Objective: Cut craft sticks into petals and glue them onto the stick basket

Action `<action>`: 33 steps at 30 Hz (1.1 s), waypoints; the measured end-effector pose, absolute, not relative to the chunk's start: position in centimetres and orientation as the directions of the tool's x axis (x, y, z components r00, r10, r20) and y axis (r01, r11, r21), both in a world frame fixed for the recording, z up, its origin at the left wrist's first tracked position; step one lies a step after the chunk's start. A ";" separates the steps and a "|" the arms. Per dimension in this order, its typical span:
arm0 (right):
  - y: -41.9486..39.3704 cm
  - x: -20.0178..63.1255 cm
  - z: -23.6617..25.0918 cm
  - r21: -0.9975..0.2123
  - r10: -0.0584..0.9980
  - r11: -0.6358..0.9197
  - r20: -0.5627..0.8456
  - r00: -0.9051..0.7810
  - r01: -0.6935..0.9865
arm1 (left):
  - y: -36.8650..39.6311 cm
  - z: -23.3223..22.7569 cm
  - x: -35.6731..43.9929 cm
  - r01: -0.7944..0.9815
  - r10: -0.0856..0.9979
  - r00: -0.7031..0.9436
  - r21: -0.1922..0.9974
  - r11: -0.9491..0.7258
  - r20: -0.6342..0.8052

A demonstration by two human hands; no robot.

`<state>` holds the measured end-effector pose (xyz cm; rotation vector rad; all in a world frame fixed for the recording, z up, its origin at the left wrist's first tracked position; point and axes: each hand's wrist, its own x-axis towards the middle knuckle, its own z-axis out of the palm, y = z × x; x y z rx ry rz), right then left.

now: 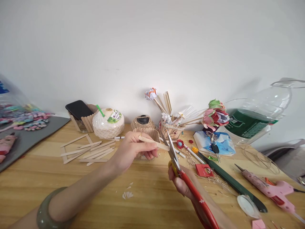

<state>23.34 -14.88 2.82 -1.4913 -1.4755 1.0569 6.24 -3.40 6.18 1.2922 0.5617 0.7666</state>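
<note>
My left hand [133, 148] pinches a wooden craft stick [147, 141] near the middle of the view, its free end pointing right. In my right hand [183, 181] is a pair of red-handled scissors [175, 156], blades parted and pointing up and away. The stick's right end lies at the blades; whether it is between them I cannot tell for sure. Behind my left hand stands a small craft-stick box [152, 134], partly hidden by the fingers. Several small cut wood chips [128, 195] lie on the wooden table [95, 197] below.
Loose craft sticks [95, 151] lie at left, before a wrapped coconut [108, 123] and a phone [79, 109] in a stick holder. Twine [143, 122] and a flower-filled box [171, 130] stand behind. A green-handled knife [233, 181], pink glue gun [269, 189] and plastic bottle [257, 117] occupy the right.
</note>
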 end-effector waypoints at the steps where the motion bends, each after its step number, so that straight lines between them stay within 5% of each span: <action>1: -14.9 23.3 2.9 -0.927 0.999 -0.039 -0.044 -0.004 0.373 | -3.4 6.2 6.2 -0.186 0.766 0.640 0.979 0.090 0.051; 25: -14.8 22.5 4.6 -0.868 0.990 -0.114 -0.141 -0.020 0.483 | -2.3 7.1 5.2 -0.098 0.734 0.678 0.994 0.047 0.033; 33: -14.4 22.6 3.7 -0.914 0.996 -0.030 -0.063 -0.067 0.405 | -2.1 7.2 5.2 -0.129 0.753 0.656 0.990 0.051 0.046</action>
